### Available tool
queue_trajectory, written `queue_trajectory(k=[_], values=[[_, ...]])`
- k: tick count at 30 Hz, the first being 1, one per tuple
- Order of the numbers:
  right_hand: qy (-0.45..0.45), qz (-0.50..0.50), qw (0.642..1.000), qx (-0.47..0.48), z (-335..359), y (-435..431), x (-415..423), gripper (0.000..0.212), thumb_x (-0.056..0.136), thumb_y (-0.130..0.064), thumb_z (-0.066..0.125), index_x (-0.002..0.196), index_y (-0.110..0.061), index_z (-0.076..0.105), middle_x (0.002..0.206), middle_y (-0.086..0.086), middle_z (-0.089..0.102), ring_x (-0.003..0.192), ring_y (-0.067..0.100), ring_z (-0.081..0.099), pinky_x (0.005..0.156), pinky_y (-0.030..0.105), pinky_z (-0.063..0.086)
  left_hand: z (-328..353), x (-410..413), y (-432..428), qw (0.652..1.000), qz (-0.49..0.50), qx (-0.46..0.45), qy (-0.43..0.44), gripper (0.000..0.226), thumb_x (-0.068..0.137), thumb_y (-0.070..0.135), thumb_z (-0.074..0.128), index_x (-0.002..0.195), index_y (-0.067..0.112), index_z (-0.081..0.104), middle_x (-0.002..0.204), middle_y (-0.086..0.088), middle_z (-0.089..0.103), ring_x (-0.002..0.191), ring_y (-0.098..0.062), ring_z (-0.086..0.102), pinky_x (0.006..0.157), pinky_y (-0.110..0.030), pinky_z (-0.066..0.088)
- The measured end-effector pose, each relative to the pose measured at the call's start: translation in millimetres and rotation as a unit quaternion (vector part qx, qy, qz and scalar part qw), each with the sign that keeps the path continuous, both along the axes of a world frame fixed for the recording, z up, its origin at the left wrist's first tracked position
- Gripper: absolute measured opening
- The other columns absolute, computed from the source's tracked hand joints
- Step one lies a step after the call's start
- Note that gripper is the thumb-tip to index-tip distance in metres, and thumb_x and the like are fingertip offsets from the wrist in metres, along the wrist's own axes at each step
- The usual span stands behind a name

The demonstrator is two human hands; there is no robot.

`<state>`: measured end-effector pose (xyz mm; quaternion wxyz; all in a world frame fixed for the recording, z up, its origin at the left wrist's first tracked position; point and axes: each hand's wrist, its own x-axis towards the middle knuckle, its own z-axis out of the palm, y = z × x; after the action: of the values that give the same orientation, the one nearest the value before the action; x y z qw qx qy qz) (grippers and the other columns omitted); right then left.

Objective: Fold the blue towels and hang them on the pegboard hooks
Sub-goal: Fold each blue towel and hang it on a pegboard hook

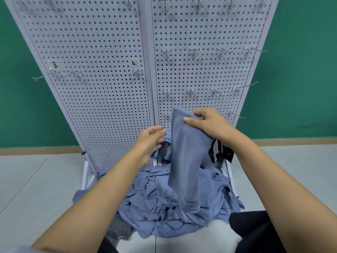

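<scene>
right hand [207, 123] gripping folded blue towel [187, 152], left hand [150, 138] pinching its edge

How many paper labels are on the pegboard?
2, both on the left panel: left label by its left edge, right label by its right edge. The towel may hide others.

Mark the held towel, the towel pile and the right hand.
held towel [187, 152]: head view, middle of the hanging cloth.
towel pile [160, 207]: head view, crumpled centre.
right hand [209, 123]: head view, back of hand.
</scene>
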<state>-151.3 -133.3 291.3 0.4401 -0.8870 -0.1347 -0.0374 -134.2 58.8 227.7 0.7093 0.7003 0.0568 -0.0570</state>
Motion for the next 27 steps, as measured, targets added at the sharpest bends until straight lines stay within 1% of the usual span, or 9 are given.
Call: queue_trajectory(k=[2,5,8,10,13,16,21,24,27], values=[[0.018,0.000,0.997,0.076,8,1,-3,0.033,0.092,-0.028,0.061,0.085,0.004,0.060,0.070,0.005,0.055,0.061,0.010,0.049,0.054,0.017,0.039,-13,3,4,0.998,0.007,-0.023,0.053,0.020,0.092,0.018,0.062,0.111,0.016,0.061,0.109,-0.003,0.065,0.091,-0.017,0.059,0.080,-0.030,0.049],[0.022,0.011,0.986,0.164,25,4,-4,0.025,0.092,-0.026,0.062,0.085,-0.002,0.062,0.071,0.004,0.058,0.061,0.008,0.054,0.056,0.018,0.043,-31,4,10,0.990,0.032,-0.036,0.134,0.013,0.091,0.024,0.064,0.099,0.014,0.063,0.105,-0.003,0.065,0.079,-0.016,0.057,0.076,-0.030,0.049],[0.012,0.019,0.974,0.227,54,8,-3,0.023,0.093,-0.023,0.061,0.089,-0.001,0.063,0.077,0.007,0.061,0.068,0.011,0.057,0.062,0.021,0.045,-43,-1,19,0.975,0.019,-0.056,0.215,0.029,0.087,0.039,0.066,0.094,0.011,0.062,0.097,-0.005,0.061,0.071,-0.019,0.054,0.071,-0.035,0.048],[-0.009,0.037,0.963,0.267,76,9,-4,0.019,0.093,-0.023,0.060,0.084,-0.007,0.062,0.076,0.003,0.063,0.067,0.009,0.059,0.061,0.019,0.047,-51,-3,28,0.953,-0.017,-0.123,0.277,0.056,0.082,0.057,0.063,0.110,0.009,0.058,0.106,-0.008,0.062,0.082,-0.026,0.061,0.071,-0.039,0.052],[-0.044,0.058,0.937,0.340,98,6,-6,0.016,0.094,-0.023,0.059,0.083,-0.012,0.064,0.079,0.001,0.067,0.071,0.009,0.062,0.064,0.020,0.051,-54,-6,38,0.891,-0.087,-0.281,0.345,0.091,0.078,0.074,0.051,0.131,0.001,0.047,0.125,-0.019,0.059,0.101,-0.036,0.064,0.078,-0.046,0.056],[-0.054,0.024,0.925,0.374,93,-7,-6,0.015,0.095,-0.024,0.058,0.086,-0.014,0.064,0.080,-0.001,0.069,0.075,0.009,0.063,0.064,0.020,0.051,-37,-12,45,0.863,-0.142,-0.359,0.327,0.083,0.083,0.069,0.051,0.126,-0.002,0.054,0.122,-0.022,0.061,0.097,-0.037,0.067,0.080,-0.047,0.057],[0.005,-0.058,0.898,0.436,50,-23,0,0.018,0.099,-0.021,0.050,0.094,-0.009,0.061,0.077,0.002,0.072,0.071,0.009,0.068,0.057,0.021,0.053,-29,-9,66,0.918,-0.170,-0.219,0.285,0.045,0.066,0.024,0.086,0.100,0.001,0.069,0.099,-0.017,0.069,0.080,-0.029,0.068,0.068,-0.038,0.058],[0.034,-0.087,0.901,0.424,32,-15,3,0.020,0.100,-0.024,0.046,0.088,-0.012,0.057,0.078,0.004,0.068,0.069,0.009,0.065,0.053,0.020,0.049,-49,-9,63,0.945,-0.114,-0.091,0.293,0.038,0.074,0.022,0.076,0.107,0.006,0.064,0.098,-0.011,0.067,0.085,-0.026,0.063,0.072,-0.037,0.053],[0.035,-0.085,0.921,0.378,30,2,6,0.023,0.099,-0.023,0.051,0.078,-0.013,0.053,0.066,0.000,0.061,0.058,0.008,0.060,0.046,0.018,0.044,-61,-13,52,0.954,-0.084,-0.001,0.287,0.019,0.089,0.024,0.066,0.103,0.012,0.061,0.099,-0.007,0.062,0.103,-0.028,0.060,0.089,-0.040,0.047]])
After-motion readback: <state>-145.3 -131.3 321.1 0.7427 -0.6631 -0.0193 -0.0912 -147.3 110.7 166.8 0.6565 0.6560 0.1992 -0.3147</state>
